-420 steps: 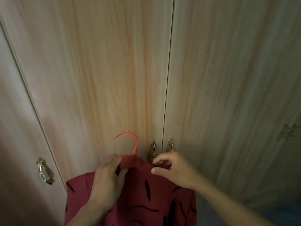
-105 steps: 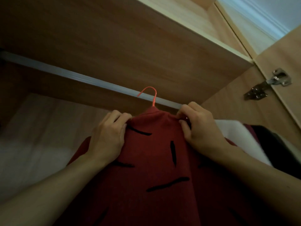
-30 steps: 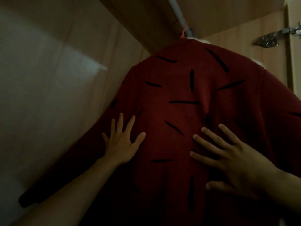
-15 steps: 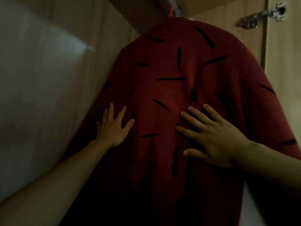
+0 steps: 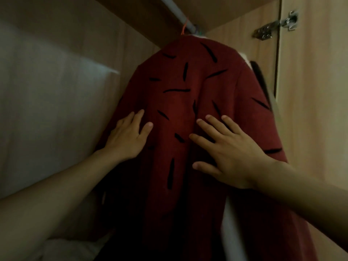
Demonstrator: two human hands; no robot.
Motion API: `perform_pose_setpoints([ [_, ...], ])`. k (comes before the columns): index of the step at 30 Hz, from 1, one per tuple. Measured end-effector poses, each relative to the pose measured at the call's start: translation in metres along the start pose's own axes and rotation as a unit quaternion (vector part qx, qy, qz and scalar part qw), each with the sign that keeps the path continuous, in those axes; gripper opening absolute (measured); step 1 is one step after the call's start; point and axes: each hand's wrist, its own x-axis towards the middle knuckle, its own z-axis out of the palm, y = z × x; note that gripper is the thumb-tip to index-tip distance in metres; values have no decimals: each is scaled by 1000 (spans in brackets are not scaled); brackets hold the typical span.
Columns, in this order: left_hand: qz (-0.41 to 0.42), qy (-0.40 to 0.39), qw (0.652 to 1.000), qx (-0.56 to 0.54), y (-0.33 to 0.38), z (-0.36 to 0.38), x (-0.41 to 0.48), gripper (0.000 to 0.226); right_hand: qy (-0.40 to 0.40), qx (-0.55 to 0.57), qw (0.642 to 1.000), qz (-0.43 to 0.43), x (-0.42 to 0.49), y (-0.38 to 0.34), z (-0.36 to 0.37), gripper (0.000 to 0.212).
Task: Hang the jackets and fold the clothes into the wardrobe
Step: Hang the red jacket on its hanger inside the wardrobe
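Hanging upright off rail (image 5: pixel 175 11): red jacket (image 5: pixel 188 113) (collar up); both hands flat on it.

The one head-worn camera faces forward and tilts upward into the wardrobe (image 5: pixel 56 110), close to the hanging red garment (image 5: pixel 178 102), the rail (image 5: pixel 177 13) near the top edge.
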Motion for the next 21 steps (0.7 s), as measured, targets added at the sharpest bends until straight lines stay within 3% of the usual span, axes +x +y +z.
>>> perform_pose_setpoints([
  [8, -20, -11, 1000, 16, 108, -67, -74, 97, 18, 49, 999, 6, -93, 34, -64, 82],
  [11, -15, -11, 1000, 10, 171, -74, -97, 78, 31, 94, 994, 37, -134, 53, -69, 80],
  [18, 89, -85, 992, -11, 309, -55, -149, 70, 35, 161, 981, 104, -229, 101, -67, 75],
  [21, 130, -100, 986, -35, 358, -37, -156, 79, 18, 150, 978, 147, -263, 127, -60, 74],
])
